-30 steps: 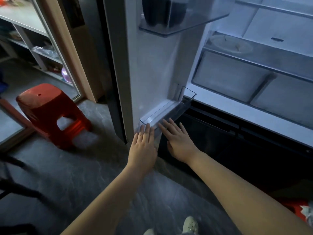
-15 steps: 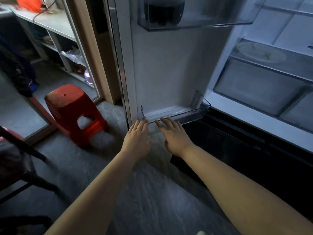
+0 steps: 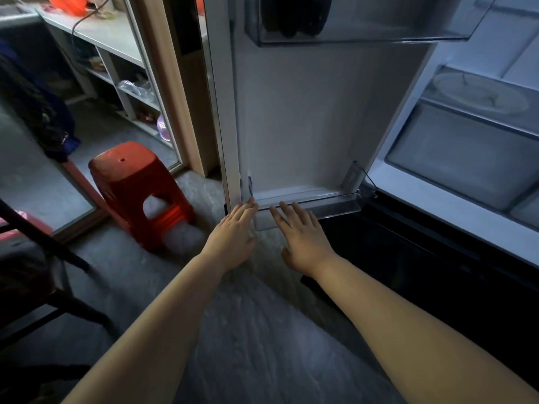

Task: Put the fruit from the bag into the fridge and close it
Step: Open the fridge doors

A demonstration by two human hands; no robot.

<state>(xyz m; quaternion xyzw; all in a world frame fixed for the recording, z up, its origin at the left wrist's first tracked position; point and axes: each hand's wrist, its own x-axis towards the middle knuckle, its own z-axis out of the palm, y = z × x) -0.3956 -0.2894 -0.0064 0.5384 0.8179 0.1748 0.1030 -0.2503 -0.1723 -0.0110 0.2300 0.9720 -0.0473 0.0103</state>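
The fridge door (image 3: 306,118) stands open in front of me, its white inner face toward me. Both hands lie flat against its bottom edge. My left hand (image 3: 233,237) touches the door's lower left corner with fingers stretched. My right hand (image 3: 303,237) presses on the clear lower door bin (image 3: 329,204), fingers spread. Neither hand holds anything. An upper door bin (image 3: 364,27) holds dark items. The fridge interior (image 3: 466,135) at the right shows glass shelves, a plate and drawers. No fruit or bag is in view.
A red plastic stool (image 3: 137,188) stands on the grey floor left of the door. Behind it are a glass panel and white shelving (image 3: 110,51) with clutter. A dark chair frame (image 3: 43,252) is at the far left. The dark lower fridge compartment (image 3: 423,258) is at the right.
The door has swung from edge-on to face me more squarely, with both hands staying flat on its bottom edge. My view shifted right and up; the stool appears nearer the middle.
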